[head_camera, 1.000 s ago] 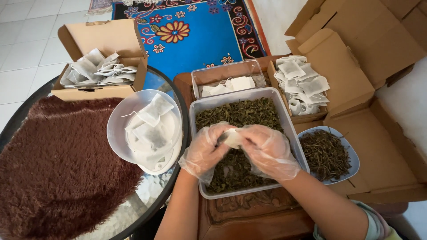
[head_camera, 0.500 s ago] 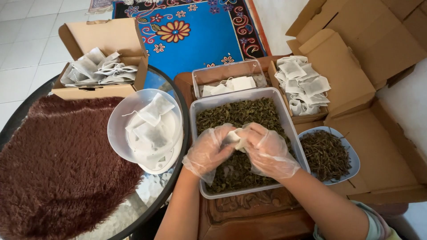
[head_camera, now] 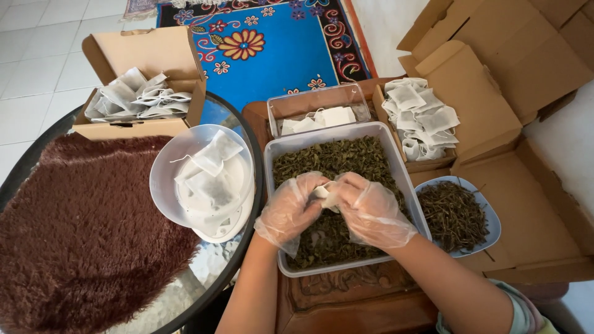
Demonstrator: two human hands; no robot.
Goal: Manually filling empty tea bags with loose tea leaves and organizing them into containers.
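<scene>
Here we work straight over the tub (head_camera: 405,179) of dried green leaves, our landmark for everything else. Both gloved hands meet above its middle, so any leaf that spills falls back into the tub rather than onto the worktop (head_camera: 346,303). The left hand (head_camera: 289,209) is curled nearly shut, its fingertips pinching the near edge of a small white sachet (head_camera: 326,194); the right hand (head_camera: 369,210) is likewise closed on the sachet's other side, thumb and fingers pressed to it. The sachet sits between the two hands, held just above the leaves, apart from them as far as we can tell. Both wrists bend inward and both forearms come up from the near side of the tub, the right one crossing its near right corner.

Left of the tub stands a white scale bowl (head_camera: 167,179) with a few sachets lying in it, within easy reach of the left hand. Beyond that, a carton (head_camera: 148,59) holds a heap of more sachets. Behind the tub a clear tray (head_camera: 291,108) carries flat white pieces. Right of the tub a blue dish (head_camera: 486,207) holds darker, stalkier leaves, and behind the dish another carton (head_camera: 470,93) holds more sachets. Well left of the tub lies a brown shaggy mat (head_camera: 80,235).
</scene>
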